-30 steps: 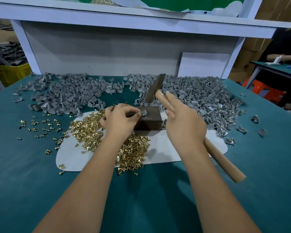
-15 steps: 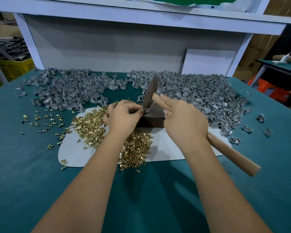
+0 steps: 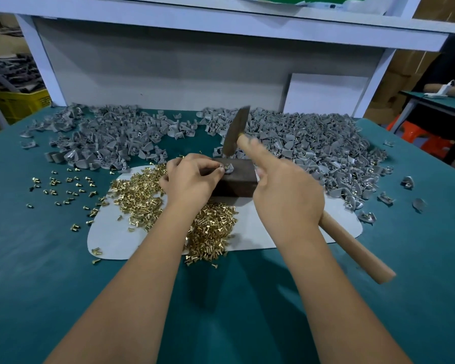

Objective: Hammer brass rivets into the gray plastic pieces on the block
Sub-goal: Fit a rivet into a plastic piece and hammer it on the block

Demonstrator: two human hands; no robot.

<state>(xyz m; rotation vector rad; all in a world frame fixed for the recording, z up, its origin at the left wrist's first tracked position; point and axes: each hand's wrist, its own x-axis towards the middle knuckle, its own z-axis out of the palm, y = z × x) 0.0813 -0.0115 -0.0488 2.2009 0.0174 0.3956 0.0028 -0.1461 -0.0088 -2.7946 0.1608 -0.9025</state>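
Observation:
A dark block (image 3: 238, 181) stands on a white mat (image 3: 255, 233) in the middle of the teal table. On its top lies one gray plastic piece (image 3: 229, 168) with a brass rivet in it. My left hand (image 3: 191, 178) pinches that piece at the block's left edge. My right hand (image 3: 286, 198) grips a wooden-handled hammer (image 3: 352, 248), index finger stretched along the handle. The dark hammer head (image 3: 237, 134) is raised just above and behind the block. A heap of brass rivets (image 3: 142, 195) covers the mat's left and front.
Large piles of gray plastic pieces lie at the back left (image 3: 103, 137) and back right (image 3: 315, 151). Loose rivets (image 3: 61, 185) are scattered on the table to the left. A white shelf frame (image 3: 195, 69) closes off the back. A yellow crate (image 3: 16, 103) sits far left.
The hammer head has lifted off the piece and now stands above the block. My left hand keeps its hold on the gray piece.

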